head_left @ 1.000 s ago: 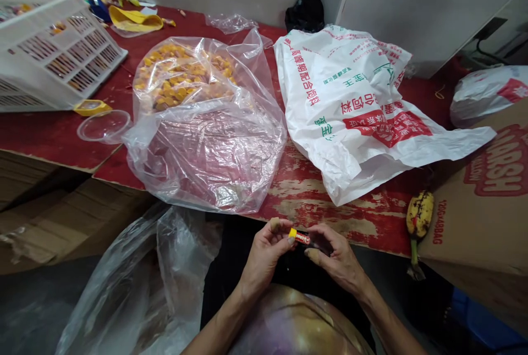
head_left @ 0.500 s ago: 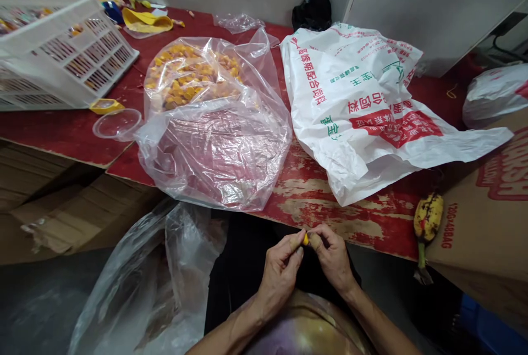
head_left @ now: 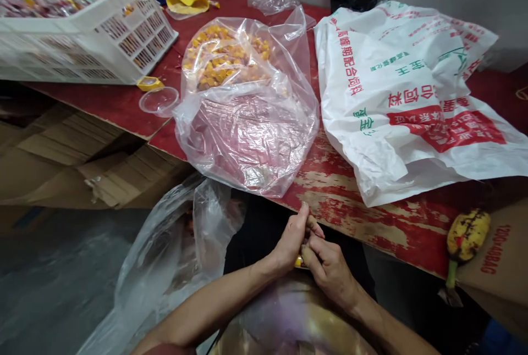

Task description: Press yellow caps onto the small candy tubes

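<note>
Both hands meet over my lap, just below the table's front edge. My left hand has its thumb pointing up and its fingers curled toward the right hand; its palm side is mostly hidden. Against it, my right hand is closed, thumb and index finger pressed together. What lies between the fingers is hidden. A small yellow piece shows just below the hands, beside the right thumb; whether it is held I cannot tell. On the table ahead, a clear plastic bag contains many small yellow-orange pieces.
A white plastic basket of small colourful items stands at left. Near it are a yellow tape-like ring and a clear round lid. Rightward lie a printed white sack, a banana and a carton. Clear plastic hangs at lower left.
The view has shifted, so the table things sit further right. My hands have gone from pinching a small yellow piece between their fingertips to being closed together, the left thumb raised.
</note>
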Demonstrator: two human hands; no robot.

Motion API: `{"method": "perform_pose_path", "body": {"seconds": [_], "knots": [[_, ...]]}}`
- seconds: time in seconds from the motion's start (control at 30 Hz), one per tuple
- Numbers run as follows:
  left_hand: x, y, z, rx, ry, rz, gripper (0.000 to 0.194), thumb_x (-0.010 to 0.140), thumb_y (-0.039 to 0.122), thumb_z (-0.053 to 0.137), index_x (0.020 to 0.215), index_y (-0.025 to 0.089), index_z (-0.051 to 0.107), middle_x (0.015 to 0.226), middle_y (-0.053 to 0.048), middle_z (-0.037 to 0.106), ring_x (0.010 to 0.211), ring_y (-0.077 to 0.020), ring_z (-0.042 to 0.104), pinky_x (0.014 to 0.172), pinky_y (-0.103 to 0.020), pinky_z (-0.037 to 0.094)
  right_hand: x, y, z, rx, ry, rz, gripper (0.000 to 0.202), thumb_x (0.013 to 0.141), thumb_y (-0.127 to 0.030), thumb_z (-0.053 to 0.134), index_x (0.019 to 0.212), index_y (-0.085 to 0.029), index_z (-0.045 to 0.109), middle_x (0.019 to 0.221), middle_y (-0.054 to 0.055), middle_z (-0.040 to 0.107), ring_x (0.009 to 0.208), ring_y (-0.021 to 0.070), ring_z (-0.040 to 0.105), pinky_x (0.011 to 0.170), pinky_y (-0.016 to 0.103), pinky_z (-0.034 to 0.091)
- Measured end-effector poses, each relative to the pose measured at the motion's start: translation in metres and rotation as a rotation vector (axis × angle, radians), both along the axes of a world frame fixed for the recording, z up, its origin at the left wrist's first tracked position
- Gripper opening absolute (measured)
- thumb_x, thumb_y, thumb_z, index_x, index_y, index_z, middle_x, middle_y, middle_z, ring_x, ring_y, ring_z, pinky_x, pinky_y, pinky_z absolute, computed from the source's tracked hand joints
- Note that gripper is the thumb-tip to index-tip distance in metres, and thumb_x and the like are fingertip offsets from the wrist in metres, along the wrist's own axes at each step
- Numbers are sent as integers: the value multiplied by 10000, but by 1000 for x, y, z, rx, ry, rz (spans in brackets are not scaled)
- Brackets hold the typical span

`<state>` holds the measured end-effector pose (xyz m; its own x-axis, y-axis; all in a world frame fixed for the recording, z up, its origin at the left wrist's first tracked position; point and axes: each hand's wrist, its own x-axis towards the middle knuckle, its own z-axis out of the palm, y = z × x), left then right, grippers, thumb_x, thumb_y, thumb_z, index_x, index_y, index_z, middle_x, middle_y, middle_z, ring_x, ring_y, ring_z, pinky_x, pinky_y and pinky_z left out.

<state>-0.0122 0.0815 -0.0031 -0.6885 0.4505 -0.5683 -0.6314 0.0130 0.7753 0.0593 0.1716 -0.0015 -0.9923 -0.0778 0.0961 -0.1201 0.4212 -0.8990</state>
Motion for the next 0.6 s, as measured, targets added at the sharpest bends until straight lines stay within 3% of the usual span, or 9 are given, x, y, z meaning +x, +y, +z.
{"method": "perform_pose_path", "body": {"seconds": [0.23, 0.4, 0.47, 0.53, 0.6], "knots": [[0, -4, -3, -37, 3, 83, 762, 795, 741, 288, 442, 143, 602, 429, -49, 494, 439, -128, 423, 481, -255, 300, -1, -8, -11, 77, 138, -2, 183, 923, -143, 353, 799, -191, 479, 677, -5, 534, 574, 92, 537, 539, 190, 403], [-15, -28, 3, 61, 91, 189, 695, 785, 738, 352, 687, 125, 662, 599, -65, 600, 571, -159, 533, 569, -258, 391, -19, -14, -8, 88, 285, 40, 150, 932, -147, 382, 824, -202, 470, 687, -4, 526, 579, 97, 539, 525, 184, 426], [-14, -43, 8, 78, 199, 118, 618, 798, 700, 408, 738, 135, 651, 688, -64, 623, 641, -165, 554, 607, -260, 425, -25, -21, -6, 145, 390, -14, 100, 929, -146, 408, 892, -194, 487, 757, 21, 550, 651, 111, 570, 578, 195, 458], [-8, -56, 12, 72, 223, -22, 543, 792, 669, 471, 728, 149, 614, 651, -33, 586, 566, -139, 520, 525, -238, 418, -29, -28, -7, 234, 501, -88, 95, 928, -157, 426, 978, -179, 504, 875, 68, 575, 779, 143, 603, 663, 224, 490], [-2, -69, 15, 95, 174, -81, 473, 777, 628, 534, 750, 159, 584, 609, 5, 532, 474, -105, 461, 435, -208, 383, -30, -30, -10, 302, 568, -96, 131, 928, -184, 440, 1033, -170, 516, 966, 104, 574, 875, 175, 602, 716, 255, 503]]}}
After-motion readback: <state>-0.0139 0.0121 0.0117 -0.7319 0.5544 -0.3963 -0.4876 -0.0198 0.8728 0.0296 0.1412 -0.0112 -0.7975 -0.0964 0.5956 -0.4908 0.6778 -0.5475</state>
